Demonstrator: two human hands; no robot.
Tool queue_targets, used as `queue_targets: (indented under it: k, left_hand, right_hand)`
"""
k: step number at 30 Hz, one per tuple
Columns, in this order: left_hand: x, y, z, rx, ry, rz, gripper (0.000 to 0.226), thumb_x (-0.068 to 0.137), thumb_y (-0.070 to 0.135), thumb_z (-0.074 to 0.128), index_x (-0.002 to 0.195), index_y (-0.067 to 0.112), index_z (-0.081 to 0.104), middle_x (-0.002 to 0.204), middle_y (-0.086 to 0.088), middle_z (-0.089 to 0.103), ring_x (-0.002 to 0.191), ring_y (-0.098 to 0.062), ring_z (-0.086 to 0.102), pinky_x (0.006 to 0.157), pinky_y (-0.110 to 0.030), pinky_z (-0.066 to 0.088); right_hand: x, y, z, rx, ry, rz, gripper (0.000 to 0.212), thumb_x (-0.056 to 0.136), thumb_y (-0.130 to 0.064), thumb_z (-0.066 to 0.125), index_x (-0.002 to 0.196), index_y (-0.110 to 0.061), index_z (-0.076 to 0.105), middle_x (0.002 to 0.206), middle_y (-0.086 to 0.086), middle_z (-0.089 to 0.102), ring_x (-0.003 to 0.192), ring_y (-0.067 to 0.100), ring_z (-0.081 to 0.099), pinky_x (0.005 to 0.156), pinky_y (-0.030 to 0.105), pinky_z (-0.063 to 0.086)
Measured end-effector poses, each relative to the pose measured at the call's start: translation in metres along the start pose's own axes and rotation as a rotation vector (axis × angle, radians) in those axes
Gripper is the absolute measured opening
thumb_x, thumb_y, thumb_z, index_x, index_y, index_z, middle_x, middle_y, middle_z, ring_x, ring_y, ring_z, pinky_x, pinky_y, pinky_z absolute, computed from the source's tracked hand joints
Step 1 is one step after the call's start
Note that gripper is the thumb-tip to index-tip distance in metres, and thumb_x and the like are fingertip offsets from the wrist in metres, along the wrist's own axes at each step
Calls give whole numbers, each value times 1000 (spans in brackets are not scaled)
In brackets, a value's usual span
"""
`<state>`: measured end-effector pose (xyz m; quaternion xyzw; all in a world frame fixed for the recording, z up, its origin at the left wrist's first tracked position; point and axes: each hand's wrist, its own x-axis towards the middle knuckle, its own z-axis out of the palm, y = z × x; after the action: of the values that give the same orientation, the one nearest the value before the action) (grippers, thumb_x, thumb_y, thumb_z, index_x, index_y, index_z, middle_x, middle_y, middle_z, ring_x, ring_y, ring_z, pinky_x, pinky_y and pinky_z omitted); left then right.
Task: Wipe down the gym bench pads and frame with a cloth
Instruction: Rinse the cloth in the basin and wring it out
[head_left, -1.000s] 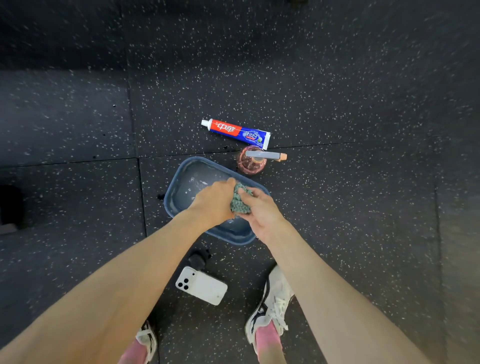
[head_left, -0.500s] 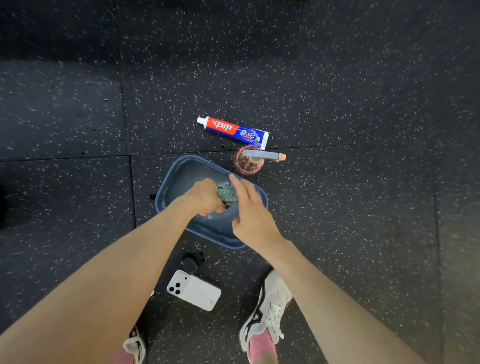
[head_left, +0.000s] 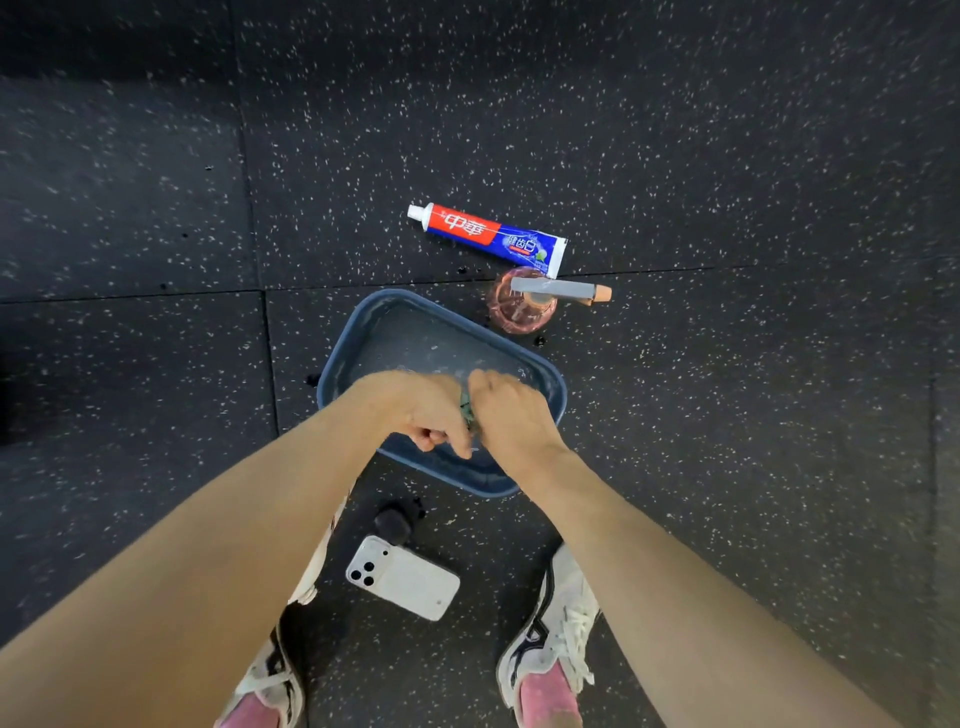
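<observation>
A small grey-green cloth (head_left: 466, 408) is squeezed between my two hands above a blue rectangular basin (head_left: 363, 332) with water in it. My left hand (head_left: 421, 410) grips the cloth's left side, fingers curled under. Pressed close against it, my right hand (head_left: 511, 415) grips the right side. Only a thin strip of cloth shows between the hands. No bench is in view.
On the black speckled rubber floor lie a red and blue toothpaste tube (head_left: 488, 236), a pink pump bottle (head_left: 524, 304) with a grey nozzle, a white phone (head_left: 402, 577) and a small black object (head_left: 395, 522). My white shoes (head_left: 556, 649) stand below the basin.
My hands have closed tighter together on the cloth, hiding most of it. My right hand, which had its fingers loose half a second ago, now grips the cloth again.
</observation>
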<state>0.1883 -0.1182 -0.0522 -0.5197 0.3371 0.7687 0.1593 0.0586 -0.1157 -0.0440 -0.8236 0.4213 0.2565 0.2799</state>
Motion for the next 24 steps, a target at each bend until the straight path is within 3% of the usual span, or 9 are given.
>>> queue_targets:
  k: [4,7,11,14,16,18,20,22,24]
  left_hand:
    - [10,9,9,543,373,82,22,79,15,67,67,15,49,62,-1,49,65,-21,56,55,-28,38]
    - [9,15,11,751,560,68,16,87,22,54,96,11,59,90,-6,61,95,-30,62,68,-33,43]
    - [9,15,13,1015,601,-18,25,93,21,47,113,15,60,112,-6,64,103,-27,62,81,-35,47]
    - [9,9,17,1198,575,14,28,96,13,42,118,16,58,113,-5,64,105,-27,62,80,-34,48]
    - [9,5,19,1290,542,96,28,97,13,40,122,12,54,113,-5,65,103,-28,64,79,-36,50]
    - [6,1,18,1343,533,194,27,99,14,38,122,8,50,112,-6,64,100,-28,64,75,-36,50]
    - [4,-2,19,1386,549,256,25,101,15,35,118,7,51,109,-7,64,98,-27,63,70,-34,44]
    - [2,-5,25,1431,551,284,24,101,18,35,114,8,53,104,-6,64,94,-26,63,69,-34,43]
    - [4,-4,34,1404,530,219,22,100,18,39,114,10,54,105,-4,65,94,-24,64,67,-33,42]
  right_hand:
    - [6,5,-6,-22,-44,100,27,89,-6,55,115,-1,51,112,14,64,103,34,62,73,35,41]
    - [11,4,-8,-19,-60,139,21,89,-6,53,107,-6,62,106,12,68,98,33,64,69,34,40]
    - [18,0,-9,222,-142,229,15,88,-16,57,100,-9,64,101,11,67,93,32,62,68,33,44]
    - [23,3,-6,376,-286,246,10,85,-19,60,83,-11,56,77,5,60,72,26,57,59,30,41]
    - [23,4,-7,558,-464,294,9,84,-16,62,89,-11,57,71,2,54,63,20,53,59,29,44]
    - [19,5,-9,805,-682,391,26,87,-10,60,113,-12,54,78,-4,54,67,12,57,68,28,50]
    - [14,7,-10,1002,-844,420,16,90,-5,57,98,-16,48,70,-7,44,53,6,47,48,18,41]
    - [11,10,-7,1013,-910,395,22,91,-4,56,86,-18,40,60,-3,29,42,6,25,37,16,20]
    - [10,9,-4,792,-803,332,16,89,-12,61,84,-15,46,57,-1,35,44,9,31,39,19,26]
